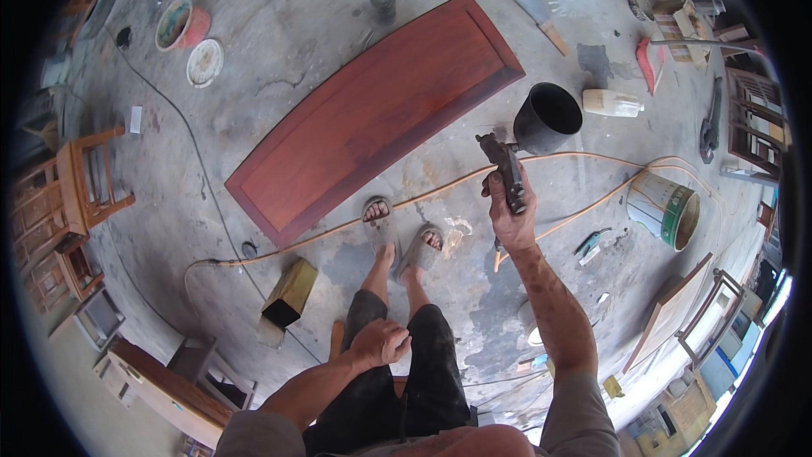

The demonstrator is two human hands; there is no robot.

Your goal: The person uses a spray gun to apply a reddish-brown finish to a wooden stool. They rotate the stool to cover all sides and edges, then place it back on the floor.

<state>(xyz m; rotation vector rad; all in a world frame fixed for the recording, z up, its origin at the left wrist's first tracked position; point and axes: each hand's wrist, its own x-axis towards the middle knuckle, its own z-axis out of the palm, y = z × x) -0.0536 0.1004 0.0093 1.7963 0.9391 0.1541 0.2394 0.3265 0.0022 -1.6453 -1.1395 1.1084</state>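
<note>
My right hand (512, 212) is wrapped round a dark spray gun (505, 171), held out in front of me to the right. Close against the gun is an open black cup (548, 119) that seems joined to its side. An orange hose (457, 182) crosses the floor and passes behind that hand. My left hand (381, 344) is closed in a loose fist over my left thigh, with nothing visible in it. Ahead of my feet a long reddish-brown wooden panel (376, 119) with a framed border lies at a slant, its far long edge curved.
A red-rimmed bucket (181, 26) and a white lid (205, 63) lie far left. A square tin (289, 295) stands near my left foot. On the right are a plastic bottle (611, 103), a large pail (668, 210) and pliers (592, 241). Wooden chairs (89, 178) line the left side.
</note>
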